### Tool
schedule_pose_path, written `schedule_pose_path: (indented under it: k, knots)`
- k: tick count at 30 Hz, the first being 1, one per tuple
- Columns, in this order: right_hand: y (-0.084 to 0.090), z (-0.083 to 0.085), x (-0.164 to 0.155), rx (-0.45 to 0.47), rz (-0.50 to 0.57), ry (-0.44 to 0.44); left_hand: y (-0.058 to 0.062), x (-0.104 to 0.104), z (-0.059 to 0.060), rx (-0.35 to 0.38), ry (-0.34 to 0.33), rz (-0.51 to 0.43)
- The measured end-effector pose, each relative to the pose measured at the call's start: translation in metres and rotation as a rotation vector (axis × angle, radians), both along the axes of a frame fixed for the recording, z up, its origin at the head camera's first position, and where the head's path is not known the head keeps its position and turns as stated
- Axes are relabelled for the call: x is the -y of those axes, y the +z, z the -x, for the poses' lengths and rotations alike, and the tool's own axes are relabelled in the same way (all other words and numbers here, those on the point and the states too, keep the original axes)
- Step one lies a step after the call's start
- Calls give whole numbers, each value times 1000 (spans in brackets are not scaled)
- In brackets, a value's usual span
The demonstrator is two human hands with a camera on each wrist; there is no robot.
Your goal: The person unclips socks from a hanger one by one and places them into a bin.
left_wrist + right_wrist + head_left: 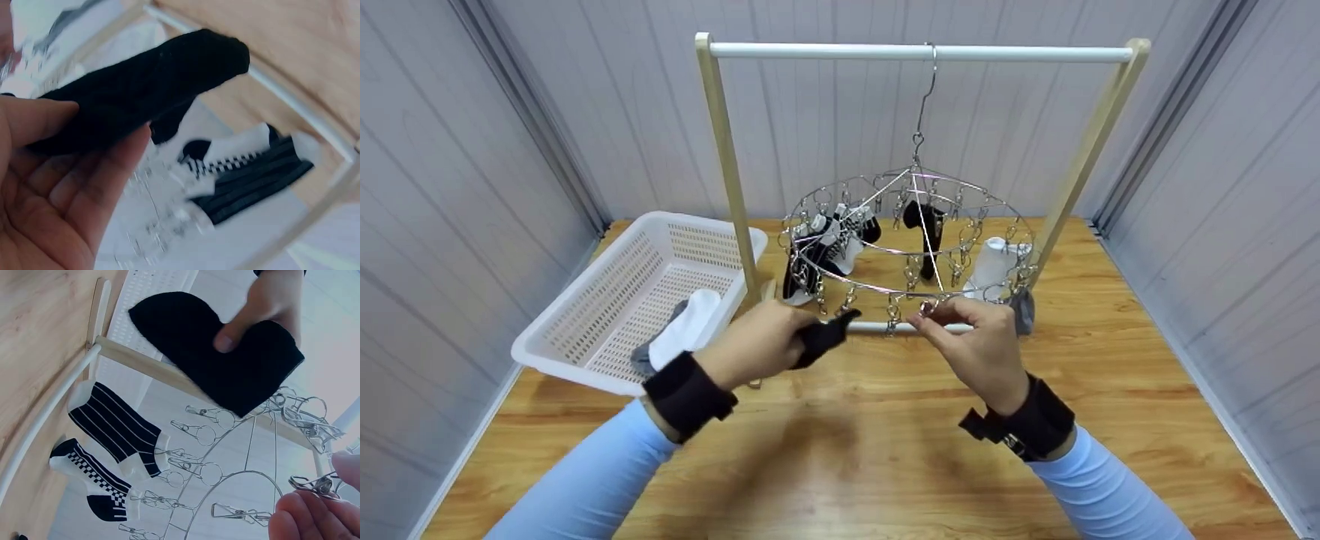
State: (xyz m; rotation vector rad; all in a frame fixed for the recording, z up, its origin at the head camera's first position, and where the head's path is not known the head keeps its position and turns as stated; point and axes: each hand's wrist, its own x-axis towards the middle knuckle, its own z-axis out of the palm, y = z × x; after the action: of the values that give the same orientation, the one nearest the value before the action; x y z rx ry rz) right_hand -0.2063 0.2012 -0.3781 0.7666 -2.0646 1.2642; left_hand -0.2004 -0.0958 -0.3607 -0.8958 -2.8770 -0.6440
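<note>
My left hand (761, 341) pinches a black sock (821, 341) between thumb and fingers, just left of the hanger's near edge. In the right wrist view that sock (225, 360) spreads out flat, the thumb lying across it. My right hand (979, 341) pinches a metal clip (318, 485) on the near rim of the round wire drying hanger (877, 289). Socks hang from other clips: a striped black sock (121, 427) and a checkered sock (95, 478) on the left, a black sock (930, 240) at the back, a white sock (994, 266) and a grey sock (1023, 311) on the right.
A white rack bar (825, 51) on wooden posts carries the hanger by its hook. To the left, a white plastic basket (562, 356) contains a white sock (690, 322) and a grey one (649, 352). Pale panel walls (1207, 150) enclose the wooden tabletop (885, 465).
</note>
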Motion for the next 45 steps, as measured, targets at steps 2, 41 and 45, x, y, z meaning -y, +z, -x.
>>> schedule_pose_path:
  k: [2,41,45]
  knots:
    - [0,0,0,1,-6,-3,7,13,3,40,6,-33]
    - [-5,-3,-2,19,33,41,-10,171,83,25,488,269]
    - [-5,-4,-1,31,48,47,-22,159,81,40,499,319]
